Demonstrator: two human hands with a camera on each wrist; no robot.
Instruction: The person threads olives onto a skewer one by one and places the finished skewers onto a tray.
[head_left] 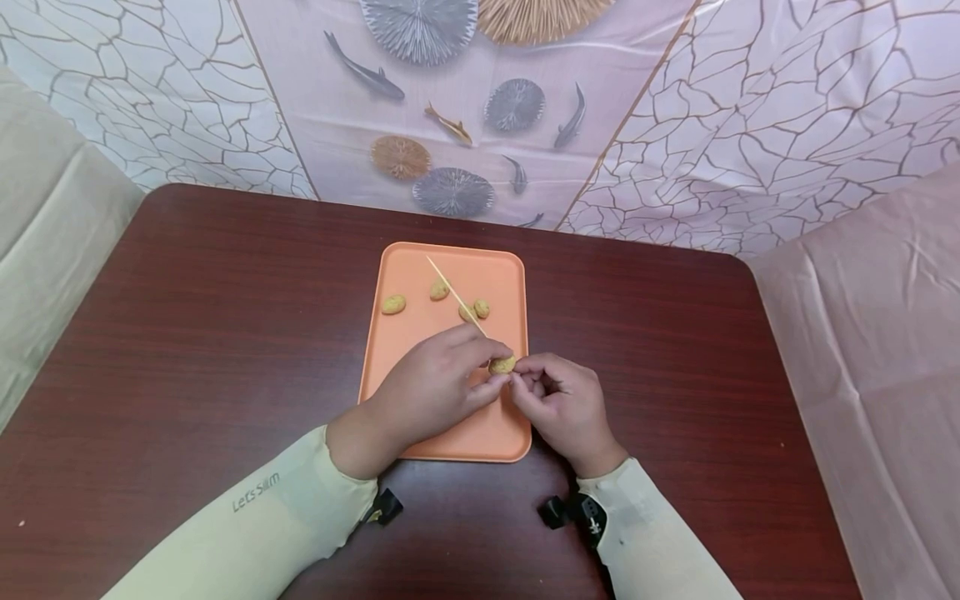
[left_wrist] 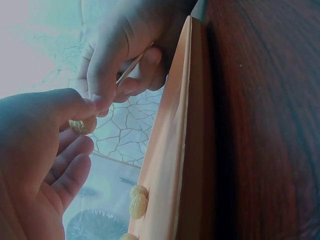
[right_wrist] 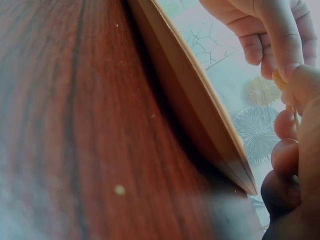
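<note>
Five wrinkled yellow potato-like pieces in the head view, one held, four loose on the orange tray [head_left: 459, 437]. Held piece [head_left: 502, 366] sits at the left hand [head_left: 438, 379], clamped between thumb and fingertips, above the right part of the tray. Right hand [head_left: 566, 408] is just beside it, fingertips together at the piece's right end, pinching a thin stick [left_wrist: 134, 67]; left wrist view shows the stick running back under the curled fingers. Another stretch of thin stick [head_left: 450, 287] slants over the tray, lower end going behind the left hand; can't tell if same stick. Loose ones: left piece [head_left: 393, 304] near the left rim, upper piece [head_left: 439, 289] beside the slanting stick, then a close pair, lower piece [head_left: 467, 314] under the stick's line and right piece [head_left: 482, 308] at its side, all beyond the left hand, well apart from the right. Tray on dark red-brown wooden desk [head_left: 225, 333]. Pale sleeves [head_left: 262, 508] on both arms, left one printed; black device [head_left: 588, 515] at right wrist. Patterned cloth [head_left: 465, 108] behind the desk.
</note>
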